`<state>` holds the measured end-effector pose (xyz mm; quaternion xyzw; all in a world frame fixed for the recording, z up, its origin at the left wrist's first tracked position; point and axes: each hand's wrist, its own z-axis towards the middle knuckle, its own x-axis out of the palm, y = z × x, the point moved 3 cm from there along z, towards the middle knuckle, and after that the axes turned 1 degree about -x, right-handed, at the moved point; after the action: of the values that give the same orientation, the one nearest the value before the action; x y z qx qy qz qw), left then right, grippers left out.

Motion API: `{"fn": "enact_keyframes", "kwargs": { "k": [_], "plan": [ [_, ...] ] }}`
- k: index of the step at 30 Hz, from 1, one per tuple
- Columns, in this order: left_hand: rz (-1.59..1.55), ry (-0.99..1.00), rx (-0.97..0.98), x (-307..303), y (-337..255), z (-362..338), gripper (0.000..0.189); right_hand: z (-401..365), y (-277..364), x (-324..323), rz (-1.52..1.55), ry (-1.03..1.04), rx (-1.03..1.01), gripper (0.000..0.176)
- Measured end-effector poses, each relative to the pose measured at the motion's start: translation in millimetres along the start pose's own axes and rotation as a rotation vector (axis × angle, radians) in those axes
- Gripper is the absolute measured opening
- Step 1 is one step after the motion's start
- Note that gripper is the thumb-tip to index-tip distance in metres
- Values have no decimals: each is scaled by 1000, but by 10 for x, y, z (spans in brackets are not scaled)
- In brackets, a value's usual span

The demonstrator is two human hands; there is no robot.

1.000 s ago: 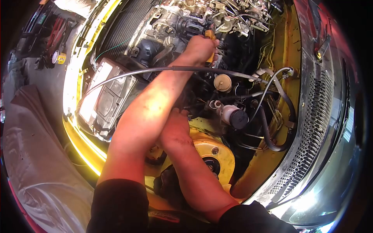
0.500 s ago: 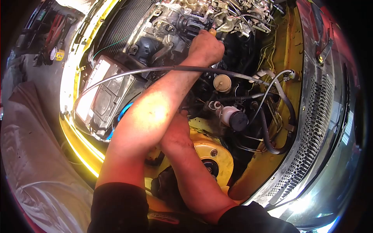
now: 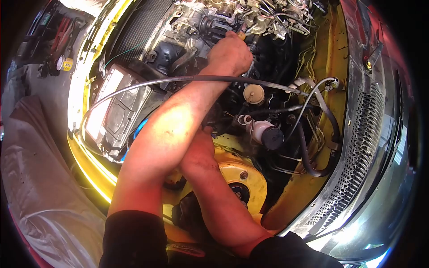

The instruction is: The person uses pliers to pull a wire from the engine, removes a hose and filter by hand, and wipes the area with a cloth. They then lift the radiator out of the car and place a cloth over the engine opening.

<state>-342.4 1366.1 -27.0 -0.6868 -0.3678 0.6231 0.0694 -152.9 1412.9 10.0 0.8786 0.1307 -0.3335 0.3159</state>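
Note:
My left hand (image 3: 230, 54) reaches far into the engine bay, closed in a fist beside the engine (image 3: 210, 24). From its thumb side pokes the end of an amber-coloured handle (image 3: 241, 35); the rest of that tool is hidden by the fist. Crossing beneath my left forearm, my right hand (image 3: 202, 142) is down between the battery and the yellow strut tower (image 3: 250, 178). Most of its fingers are hidden, and whatever they touch is out of sight. A dark cable (image 3: 172, 79) runs across over my left forearm.
At left sits the battery (image 3: 118, 116), behind the bright yellow fender edge (image 3: 96, 178). A fluid reservoir with a black cap (image 3: 271, 137) and a round tan cap (image 3: 254, 94) stand right of my arms. Hoses (image 3: 308, 163) loop near the perforated cowl (image 3: 357, 156). A cloth cover (image 3: 49, 192) drapes the left side.
My left fist has shifted slightly left, with the amber handle end still at its thumb, and its wrist has turned a little. My right hand stays at about the same place.

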Motion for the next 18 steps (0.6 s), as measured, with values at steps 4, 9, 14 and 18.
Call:
{"fn": "enact_keyframes", "kwargs": {
  "k": [4, 9, 14, 18],
  "plan": [
    [-904, 373, -147, 61, 128, -3, 36, 17, 10, 54, -56, 24, 21, 44],
    [-1305, 396, -218, 217, 169, -42, 34, 29, 9, 68, -135, 104, 21, 45],
    [-207, -32, -64, 64, 44, -11, 53, 11, 0, 97, -38, -69, 19, 44],
    [-212, 17, -64, 79, 38, -23, 53, -14, 0, 71, -29, -74, 15, 45]
  ]
}}
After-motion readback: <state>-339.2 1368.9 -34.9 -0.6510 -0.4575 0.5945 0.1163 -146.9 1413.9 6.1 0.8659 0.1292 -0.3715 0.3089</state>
